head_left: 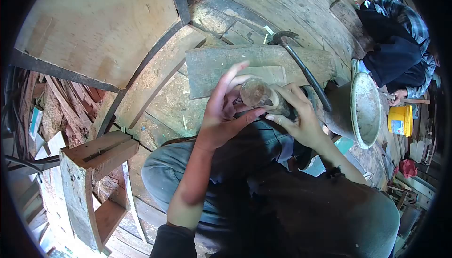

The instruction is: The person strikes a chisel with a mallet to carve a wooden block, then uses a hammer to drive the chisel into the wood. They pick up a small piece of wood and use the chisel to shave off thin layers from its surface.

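Observation:
Above my lap, both hands are around a cloudy, brownish see-through container [254,93], shaped like a bottle or jar, its round end toward me. My left hand [227,105] cups its left side, index finger stretched out and thumb lying under the round end. From the right, my right hand [295,114] wraps its fingers over the container, with the thumb below. What is inside cannot be made out. Just beyond my hands lies a thick wooden board [212,65], with a smaller thin piece of wood [275,73] on it.
A dark-handled hammer-like tool [306,70] leans across the board toward a grey bucket [346,110]. Another person [395,46] sits at the right, near a yellow bucket [400,120]. A wooden frame [77,187] stands left; a plywood panel [99,27] is upper left.

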Tool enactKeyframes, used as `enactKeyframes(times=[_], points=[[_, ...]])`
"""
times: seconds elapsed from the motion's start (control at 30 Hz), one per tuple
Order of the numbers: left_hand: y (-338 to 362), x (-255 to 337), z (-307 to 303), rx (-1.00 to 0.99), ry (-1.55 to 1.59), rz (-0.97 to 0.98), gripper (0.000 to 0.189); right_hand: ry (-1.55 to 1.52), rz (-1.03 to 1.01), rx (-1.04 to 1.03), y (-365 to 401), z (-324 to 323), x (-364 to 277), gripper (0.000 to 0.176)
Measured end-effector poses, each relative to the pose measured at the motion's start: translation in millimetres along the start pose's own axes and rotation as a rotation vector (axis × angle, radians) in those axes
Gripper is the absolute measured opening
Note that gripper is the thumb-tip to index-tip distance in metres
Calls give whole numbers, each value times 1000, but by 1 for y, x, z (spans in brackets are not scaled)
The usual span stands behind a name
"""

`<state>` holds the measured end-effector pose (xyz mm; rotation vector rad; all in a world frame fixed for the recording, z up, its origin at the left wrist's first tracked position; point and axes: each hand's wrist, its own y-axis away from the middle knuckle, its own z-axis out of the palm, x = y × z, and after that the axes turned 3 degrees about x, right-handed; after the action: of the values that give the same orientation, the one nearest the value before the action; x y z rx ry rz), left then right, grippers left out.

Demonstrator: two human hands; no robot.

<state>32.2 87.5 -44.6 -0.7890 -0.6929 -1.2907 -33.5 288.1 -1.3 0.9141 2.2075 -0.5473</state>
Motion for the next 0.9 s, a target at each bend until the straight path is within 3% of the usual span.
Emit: enactKeyframes(times=[0.17,0.3,0.37,0.7,0.9], points=[[1,-1,1,-16,-36,-11,91,28,-8,-56,-3,-5,-6,65],[2,-6,0,-28,-103,21,88,18,9,81,-8,-11,-23,61],[2,-6,1,-27,-91,21,87,-135,-44,153,-9,-13,-25,55],[6,0,8,-46,-241,18,97,-196,167,-24,-9,-34,-58,51],[9,-5,9,-23,-244,30,99,-125,147,-72,-8,-39,-60,50]])
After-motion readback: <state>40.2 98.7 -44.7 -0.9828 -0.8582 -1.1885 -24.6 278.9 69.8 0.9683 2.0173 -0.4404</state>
